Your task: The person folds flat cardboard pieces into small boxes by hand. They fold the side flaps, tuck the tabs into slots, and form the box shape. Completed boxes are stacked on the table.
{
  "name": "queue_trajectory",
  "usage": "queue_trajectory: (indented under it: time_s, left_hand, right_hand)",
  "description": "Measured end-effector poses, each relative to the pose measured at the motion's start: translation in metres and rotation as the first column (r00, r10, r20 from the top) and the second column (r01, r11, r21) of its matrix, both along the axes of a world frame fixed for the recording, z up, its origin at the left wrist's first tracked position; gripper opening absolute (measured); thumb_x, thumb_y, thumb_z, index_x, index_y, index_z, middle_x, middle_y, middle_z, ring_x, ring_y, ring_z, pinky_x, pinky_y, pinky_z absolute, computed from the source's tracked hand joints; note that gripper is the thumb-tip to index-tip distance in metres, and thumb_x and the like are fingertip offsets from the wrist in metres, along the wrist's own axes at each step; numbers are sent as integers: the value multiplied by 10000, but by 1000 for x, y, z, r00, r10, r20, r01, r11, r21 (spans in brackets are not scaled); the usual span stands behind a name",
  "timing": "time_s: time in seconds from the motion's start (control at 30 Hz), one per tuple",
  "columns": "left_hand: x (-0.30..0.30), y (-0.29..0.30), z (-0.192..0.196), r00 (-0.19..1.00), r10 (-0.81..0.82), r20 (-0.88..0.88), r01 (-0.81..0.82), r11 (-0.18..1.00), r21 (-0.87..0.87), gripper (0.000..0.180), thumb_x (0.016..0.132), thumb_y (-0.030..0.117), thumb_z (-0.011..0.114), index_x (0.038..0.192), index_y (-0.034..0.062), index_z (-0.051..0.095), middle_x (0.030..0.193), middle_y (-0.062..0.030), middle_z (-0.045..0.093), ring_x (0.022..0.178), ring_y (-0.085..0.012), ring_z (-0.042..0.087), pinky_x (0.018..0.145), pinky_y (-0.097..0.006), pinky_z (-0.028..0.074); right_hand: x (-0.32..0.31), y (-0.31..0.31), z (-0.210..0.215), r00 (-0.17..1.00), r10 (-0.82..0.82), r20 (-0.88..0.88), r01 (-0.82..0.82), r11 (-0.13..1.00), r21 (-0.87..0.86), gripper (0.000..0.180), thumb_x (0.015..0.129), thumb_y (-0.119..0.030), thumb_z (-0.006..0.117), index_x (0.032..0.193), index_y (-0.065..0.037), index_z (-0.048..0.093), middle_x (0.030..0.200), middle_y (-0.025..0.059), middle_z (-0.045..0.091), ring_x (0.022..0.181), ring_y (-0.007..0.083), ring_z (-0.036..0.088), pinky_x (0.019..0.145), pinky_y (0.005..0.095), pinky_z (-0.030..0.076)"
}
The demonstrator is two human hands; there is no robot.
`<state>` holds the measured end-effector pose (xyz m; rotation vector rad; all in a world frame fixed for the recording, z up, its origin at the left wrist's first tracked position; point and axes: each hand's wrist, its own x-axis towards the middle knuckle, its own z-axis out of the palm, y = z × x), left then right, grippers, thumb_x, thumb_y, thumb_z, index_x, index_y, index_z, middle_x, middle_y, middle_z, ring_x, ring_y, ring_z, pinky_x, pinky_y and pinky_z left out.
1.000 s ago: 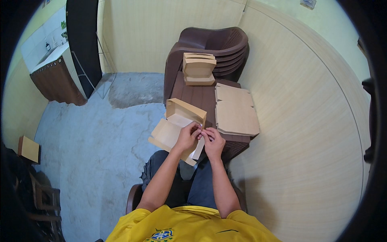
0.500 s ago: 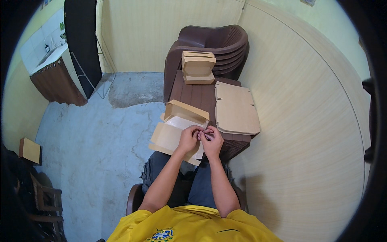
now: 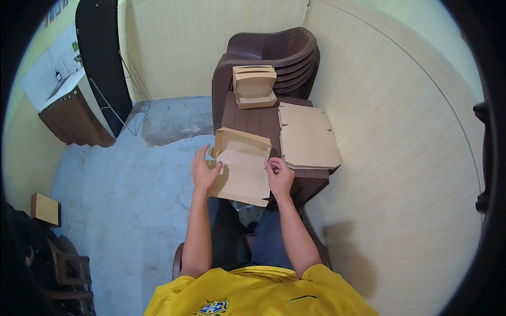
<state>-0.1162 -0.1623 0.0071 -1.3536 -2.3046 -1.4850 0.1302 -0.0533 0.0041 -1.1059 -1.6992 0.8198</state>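
A partly folded cardboard box (image 3: 240,176) lies in front of me, its far side raised and its near panel flat toward my lap. My left hand (image 3: 205,171) is at its left edge, fingers apart and pointing away from me, the thumb close to the cardboard. At the right edge, my right hand (image 3: 279,174) pinches the box near the corner where the raised far side meets the flat panel. The fingertips cover what exactly they grip there.
A stack of flat cardboard sheets (image 3: 308,137) lies on the brown table (image 3: 242,118), against the right wall. Behind stand folded boxes (image 3: 255,87) and stacked brown chairs (image 3: 269,47). Far left is a sink counter (image 3: 76,110); a small box (image 3: 45,209) sits lower left.
My left hand has moved left, from beside my right hand at the box's right corner to its left edge, and its fingers have spread. My right hand stays at the right edge.
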Motion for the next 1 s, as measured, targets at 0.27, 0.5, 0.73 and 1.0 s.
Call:
queue_trajectory:
  time_s: [0.27, 0.5, 0.73, 1.0]
  left_hand:
    - [-3, -7, -27, 919, -61, 390, 77, 997, -24, 415, 915, 113, 811, 1321, 41, 764, 1547, -216, 575, 1107, -276, 747, 1009, -408, 597]
    - [12, -13, -25, 860, -48, 509, -13, 993, 116, 265, 952, 22, 739, 1202, -19, 817, 1085, -165, 799, 993, -229, 778, 910, -365, 613]
    - [78, -21, 13, 873, 173, 457, -279, 944, 175, 223, 933, -12, 745, 1140, -39, 824, 1092, -138, 736, 885, -223, 743, 817, -368, 602]
    - [115, -28, 37, 935, 124, 332, -217, 941, 261, 365, 929, -19, 776, 1291, 22, 762, 1128, -129, 698, 937, -220, 714, 777, -347, 581]
  right_hand:
    - [-6, 7, 11, 864, 199, 463, -267, 960, 86, 479, 912, -239, 841, 1352, -81, 740, 1590, 249, 602, 1570, 404, 469, 1264, 500, 403]
    - [-24, -25, 33, 875, -37, 483, -157, 922, 354, 459, 892, -249, 872, 1313, -103, 759, 1574, 236, 569, 1571, 392, 400, 1250, 546, 376]
    - [-56, -38, 37, 943, 331, -40, -332, 943, -5, 409, 877, -217, 934, 1203, -35, 767, 1229, 160, 750, 1127, 266, 726, 921, 430, 596]
    - [-75, -47, 33, 891, 369, -265, -407, 907, -106, 293, 972, -119, 859, 1170, 70, 754, 1080, 142, 800, 941, 177, 778, 782, 314, 640]
